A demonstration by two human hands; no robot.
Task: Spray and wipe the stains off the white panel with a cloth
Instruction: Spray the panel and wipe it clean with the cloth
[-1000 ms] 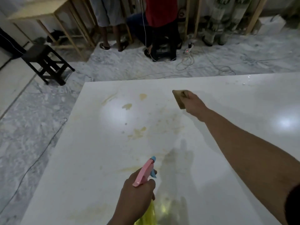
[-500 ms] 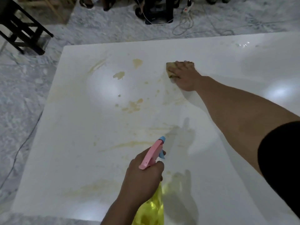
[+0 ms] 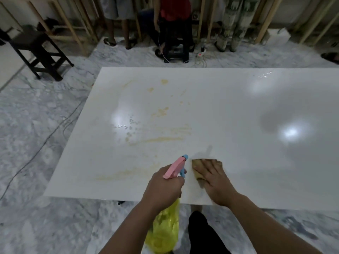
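The white panel (image 3: pixel 229 110) lies flat and fills the middle of the view. Yellowish stains (image 3: pixel 161 112) and long smears cover its left half, with droplets near a light glare. My right hand (image 3: pixel 214 177) presses a tan cloth (image 3: pixel 197 165) flat on the panel near its front edge, fingers spread straight. Just left of it, my left hand (image 3: pixel 162 187) grips a yellow spray bottle (image 3: pixel 165 230) with a pink and blue trigger head pointing forward over the panel.
A dark stool (image 3: pixel 39 50) stands at the back left on the marble floor. Two people's legs (image 3: pixel 119 33), a black stool and a power strip with cables (image 3: pixel 200 52) are behind the panel. A cable (image 3: pixel 36 151) runs across the floor at left.
My right hand has drawn the cloth from the far middle of the panel back to the front edge, beside the spray bottle. Fresh smears run across the stained area.
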